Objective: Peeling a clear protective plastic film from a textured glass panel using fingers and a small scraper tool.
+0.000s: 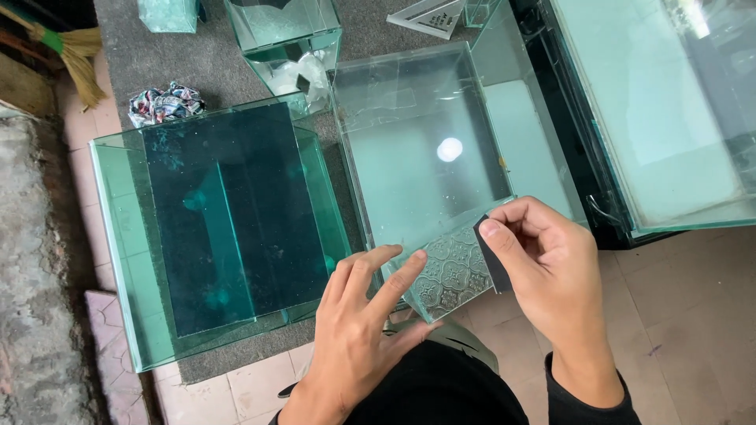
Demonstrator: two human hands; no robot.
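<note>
Left hand (354,330) lay flat, fingers apart, against the near wall of the clear glass tank (425,157) at the grey mat's (142,55) near edge; right hand (551,267) pinched together on a small dark pad (492,256) at the tank's near rim; larger tinted tank (213,228) just beside, left.

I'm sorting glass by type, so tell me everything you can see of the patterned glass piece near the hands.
The patterned glass is a small, clear, greenish pane embossed with a repeating floral motif. It tilts against the near edge of the open glass tank. The left hand rests fingertips on its left edge; the right hand pinches a small dark piece against its right edge. Floor tiles show beneath it.
</note>
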